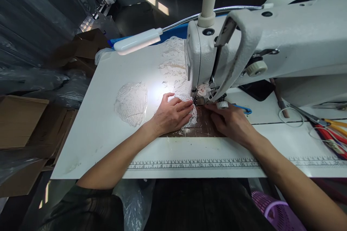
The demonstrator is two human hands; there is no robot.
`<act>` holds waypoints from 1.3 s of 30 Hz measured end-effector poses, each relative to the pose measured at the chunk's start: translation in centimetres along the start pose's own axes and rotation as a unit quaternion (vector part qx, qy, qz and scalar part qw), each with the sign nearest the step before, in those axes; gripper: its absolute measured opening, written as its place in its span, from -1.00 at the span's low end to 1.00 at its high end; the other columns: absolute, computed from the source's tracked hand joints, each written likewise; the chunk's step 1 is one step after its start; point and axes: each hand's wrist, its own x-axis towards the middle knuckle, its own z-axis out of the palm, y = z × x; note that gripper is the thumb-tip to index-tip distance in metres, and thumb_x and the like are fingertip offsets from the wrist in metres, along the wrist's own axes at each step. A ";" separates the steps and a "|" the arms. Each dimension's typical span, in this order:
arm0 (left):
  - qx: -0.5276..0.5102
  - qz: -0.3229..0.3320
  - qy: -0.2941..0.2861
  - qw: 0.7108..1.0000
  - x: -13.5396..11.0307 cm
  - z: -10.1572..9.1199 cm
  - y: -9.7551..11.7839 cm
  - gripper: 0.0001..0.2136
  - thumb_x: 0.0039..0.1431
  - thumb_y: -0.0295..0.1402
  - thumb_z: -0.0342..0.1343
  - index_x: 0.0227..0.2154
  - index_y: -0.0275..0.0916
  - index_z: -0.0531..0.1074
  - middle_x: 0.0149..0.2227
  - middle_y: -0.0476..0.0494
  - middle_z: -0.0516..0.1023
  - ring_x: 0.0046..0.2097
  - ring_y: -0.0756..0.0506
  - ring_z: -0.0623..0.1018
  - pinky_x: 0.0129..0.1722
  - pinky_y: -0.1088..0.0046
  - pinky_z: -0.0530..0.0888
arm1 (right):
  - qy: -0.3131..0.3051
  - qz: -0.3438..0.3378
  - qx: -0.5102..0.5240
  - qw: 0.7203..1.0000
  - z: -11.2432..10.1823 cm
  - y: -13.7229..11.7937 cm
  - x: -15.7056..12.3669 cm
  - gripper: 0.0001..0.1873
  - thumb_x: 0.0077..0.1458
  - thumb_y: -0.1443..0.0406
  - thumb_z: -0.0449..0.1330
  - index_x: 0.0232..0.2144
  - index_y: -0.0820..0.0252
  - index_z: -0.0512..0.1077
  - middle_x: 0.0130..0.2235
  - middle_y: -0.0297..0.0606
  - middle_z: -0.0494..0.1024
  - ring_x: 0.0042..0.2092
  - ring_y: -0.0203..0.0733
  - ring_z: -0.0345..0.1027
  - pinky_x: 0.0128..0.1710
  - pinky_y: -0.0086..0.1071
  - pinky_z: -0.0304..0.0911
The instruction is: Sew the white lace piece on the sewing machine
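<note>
My left hand (175, 113) lies flat with its fingers stretched over white lace fabric (193, 117), the fingertips just left of the presser foot (200, 101). My right hand (233, 119) rests on the right side of the needle area. Its index finger reaches toward the presser foot, and the other fingers stay apart below; I see nothing held, though a silver knob partly covers it. The white sewing machine (196, 54) stands over both hands. More lace (173, 68) trails behind the needle. A rounded lace piece (132, 103) lies to the left on the table.
A lit lamp (138, 41) on a flexible neck hangs over the table (108, 144). A ruler strip (189, 166) runs along the front edge. At right lie orange-handled scissors (334, 124) and a dark phone-like object (258, 89). Cardboard boxes (23, 121) stand left; a purple basket (276, 211) sits below.
</note>
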 end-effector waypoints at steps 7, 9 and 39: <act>0.005 0.011 0.003 1.000 -0.1 0.1 -0.2 -0.79 0.33 -0.32 -0.01 -0.07 -0.15 0.47 0.03 -0.09 0.53 -0.17 -0.09 0.50 0.11 -0.01 0.27 | -0.056 -0.070 -0.016 0.996 0.2 -0.9 -0.1 -0.62 0.24 0.30 0.03 0.05 0.06 0.47 -0.12 -0.10 0.48 -0.24 -0.15 0.37 -0.30 -0.32 0.27; 0.008 0.014 0.003 1.000 -0.1 0.1 -0.3 -0.79 0.33 -0.31 0.00 -0.08 -0.16 0.47 0.03 -0.08 0.53 -0.17 -0.09 0.51 0.11 -0.02 0.28 | -0.058 -0.097 -0.035 0.993 0.2 -1.2 -0.1 -0.62 0.22 0.31 0.05 0.04 0.04 0.49 -0.10 -0.06 0.46 -0.20 -0.11 0.35 -0.24 -0.27 0.29; 0.016 0.002 -0.017 1.000 -0.1 -0.3 0.3 -0.75 0.38 -0.28 -0.08 -0.08 -0.17 0.47 0.02 -0.10 0.52 -0.15 -0.09 0.51 0.17 -0.11 0.23 | -0.054 -0.084 -0.007 0.995 0.9 -0.8 -0.5 -0.58 0.18 0.36 0.07 0.06 -0.02 0.47 -0.10 -0.11 0.46 -0.12 -0.08 0.36 -0.21 -0.19 0.38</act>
